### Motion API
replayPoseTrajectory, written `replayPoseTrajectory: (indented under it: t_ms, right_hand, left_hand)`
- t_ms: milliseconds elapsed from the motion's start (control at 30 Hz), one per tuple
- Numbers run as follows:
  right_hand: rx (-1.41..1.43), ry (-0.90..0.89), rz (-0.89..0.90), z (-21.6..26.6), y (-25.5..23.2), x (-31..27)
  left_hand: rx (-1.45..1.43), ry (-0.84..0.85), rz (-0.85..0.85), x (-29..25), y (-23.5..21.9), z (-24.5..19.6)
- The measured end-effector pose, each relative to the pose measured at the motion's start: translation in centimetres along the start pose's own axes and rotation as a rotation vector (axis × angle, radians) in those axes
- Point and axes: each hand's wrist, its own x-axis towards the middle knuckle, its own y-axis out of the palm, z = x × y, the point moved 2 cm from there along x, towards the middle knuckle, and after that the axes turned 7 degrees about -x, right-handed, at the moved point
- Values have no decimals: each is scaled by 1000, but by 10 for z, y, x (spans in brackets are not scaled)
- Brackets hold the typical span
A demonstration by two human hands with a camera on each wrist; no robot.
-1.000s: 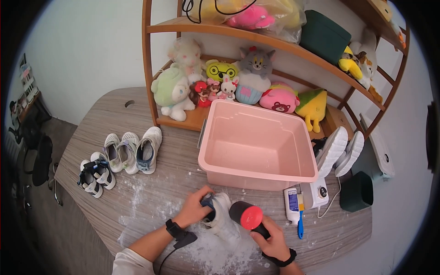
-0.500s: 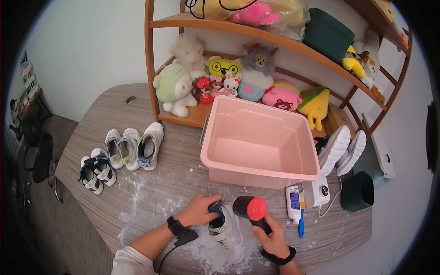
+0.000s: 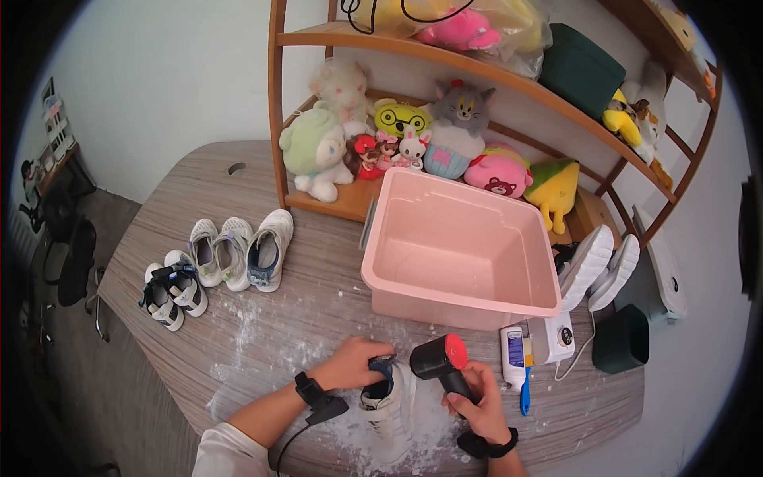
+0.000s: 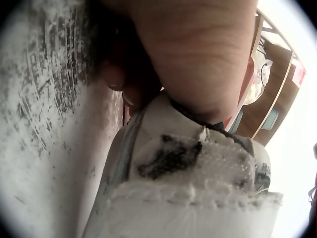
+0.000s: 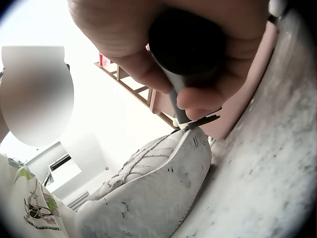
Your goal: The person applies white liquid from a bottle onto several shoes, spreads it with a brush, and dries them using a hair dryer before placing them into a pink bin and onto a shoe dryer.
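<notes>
As I read my head view from the left, two small strapped shoes (image 3: 171, 296) sit on the wood-grain table (image 3: 175, 211); next to them, three light shoes (image 3: 234, 253) stand in a row. Left hand (image 3: 347, 363) has a narrow grip on the collar of the white shoe (image 3: 387, 417), thumb pressed at its opening; that shoe is at the near part of the table, among white residue, opening towards the left hand. Left wrist view shows a dark patch on its upper; right wrist view shows laces and dark marks along its pale side.

Black tool (image 3: 435, 359) with a red end is just right of the shoe; can't tell if they touch. Right hand (image 3: 486, 405) has its fingers curled round the handle; grip closed to handle width.

Pink bin (image 3: 461, 308) is behind both hands, in front of a wooden shelf (image 3: 350, 208) of plush toys (image 3: 457, 119); right of the bin lie a white bottle (image 3: 513, 358) and a blue-handled brush (image 3: 525, 391); then a white unit (image 3: 552, 340), two shoes with their soles showing (image 3: 588, 266), and a dark green container (image 3: 621, 340).
</notes>
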Motion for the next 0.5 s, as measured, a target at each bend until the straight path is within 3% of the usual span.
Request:
replayPoseTrajectory:
  t_ms: [267,500]
  right_hand:
    - [-91,58,-100,-7,0,-1]
    - [-200,110,-118,2,-18,-1]
  left_hand:
    - [-90,26,94,0,2,4]
    - [-133,-16,69,1,6,7]
